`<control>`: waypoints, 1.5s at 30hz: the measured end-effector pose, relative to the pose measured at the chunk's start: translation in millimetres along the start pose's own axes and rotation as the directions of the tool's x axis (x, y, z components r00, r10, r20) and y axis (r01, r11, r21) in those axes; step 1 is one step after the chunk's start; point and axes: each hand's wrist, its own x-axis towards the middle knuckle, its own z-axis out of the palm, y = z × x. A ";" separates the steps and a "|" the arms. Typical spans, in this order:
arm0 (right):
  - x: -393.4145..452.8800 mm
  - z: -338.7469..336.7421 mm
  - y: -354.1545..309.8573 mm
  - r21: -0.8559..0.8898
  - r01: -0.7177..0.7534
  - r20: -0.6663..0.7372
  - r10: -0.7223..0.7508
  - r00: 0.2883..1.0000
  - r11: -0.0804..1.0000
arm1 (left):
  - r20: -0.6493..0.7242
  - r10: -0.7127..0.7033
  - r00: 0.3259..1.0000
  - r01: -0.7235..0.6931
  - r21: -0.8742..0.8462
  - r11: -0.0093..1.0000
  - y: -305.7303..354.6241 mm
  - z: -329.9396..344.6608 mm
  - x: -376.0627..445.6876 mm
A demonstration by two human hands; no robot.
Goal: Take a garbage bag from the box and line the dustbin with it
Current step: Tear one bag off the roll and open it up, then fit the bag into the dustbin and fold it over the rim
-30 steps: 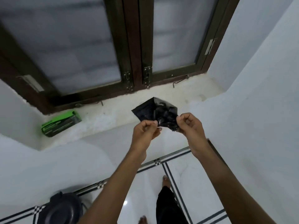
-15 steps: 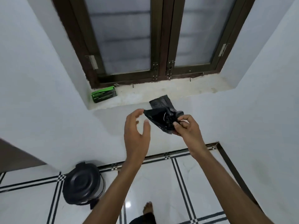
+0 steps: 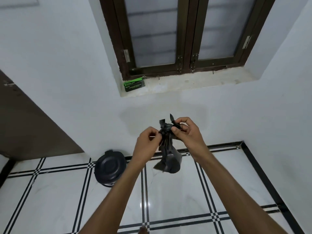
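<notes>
The floor (image 3: 177, 200) is glossy white tile crossed by double black lines with small checkered squares at the crossings, and a black border strip runs along the foot of the white walls (image 3: 59, 81). A recessed window (image 3: 185, 34) with a dark brown frame and frosted panes sits in the far wall, above a pale stone sill (image 3: 194, 82). At the sill's left end lies the green box (image 3: 134, 84), on its side, close to the frame. A brown panel (image 3: 25, 124) slants across the left wall.

The dustbin (image 3: 110, 167), black and round with its lid closed, stands on the floor against the wall, to the left of the left forearm.

Both arms reach forward at mid-frame. The left hand (image 3: 146, 144) has its fingers curled, pinching the bunched top of the black garbage bag (image 3: 169, 159). The right hand (image 3: 187, 132) pinches the same crumpled top just beside it, thumb and fingers (image 3: 174, 131) clamped on the plastic. The bag is held in the air between the hands, its partly unfolded lower part hanging down below them, in front of the wall and floor border.
</notes>
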 end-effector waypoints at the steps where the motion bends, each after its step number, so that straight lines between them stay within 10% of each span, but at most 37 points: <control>1: -3.0 5.0 -0.4 -0.002 0.006 -0.007 -0.006 1.000 1.000 | -0.046 -0.041 0.998 0.037 -0.086 0.996 -2.3 -8.1 -3.0; 12: -23.3 92.6 11.5 -0.106 0.031 0.016 -0.030 0.999 0.994 | -0.203 -0.205 0.958 0.107 -0.407 0.907 -38.1 -133.3 -53.0; 18: -30.3 164.6 19.3 -0.084 0.033 0.223 -0.014 0.975 0.996 | 0.048 -0.093 0.995 0.098 -0.129 0.987 -51.6 -169.1 -65.4; 25: -26.1 182.7 26.1 -0.255 0.095 0.216 -0.039 0.976 0.962 | -0.241 0.031 0.970 0.008 0.160 0.987 -81.5 -212.1 -61.6; 30: -20.5 170.2 37.2 -0.608 0.098 -0.002 -0.124 0.992 0.788 | -0.462 -0.086 0.882 0.041 -0.106 0.994 -90.3 -235.2 -57.5; 36: -31.1 186.6 42.6 -0.802 0.536 0.413 -0.403 0.816 0.264 | -0.364 -0.231 0.902 0.109 -0.325 0.939 -77.1 -216.7 -50.7; 42: -21.8 188.4 30.5 -0.709 0.359 0.429 -0.031 0.903 0.607 | -0.263 -0.237 0.935 0.103 -0.439 0.893 -58.3 -209.0 -45.4; 45: -5.7 166.7 34.9 -0.863 0.474 0.488 0.044 0.872 0.175 | -0.348 -0.139 0.927 0.027 -0.306 0.952 -61.0 -216.4 -45.2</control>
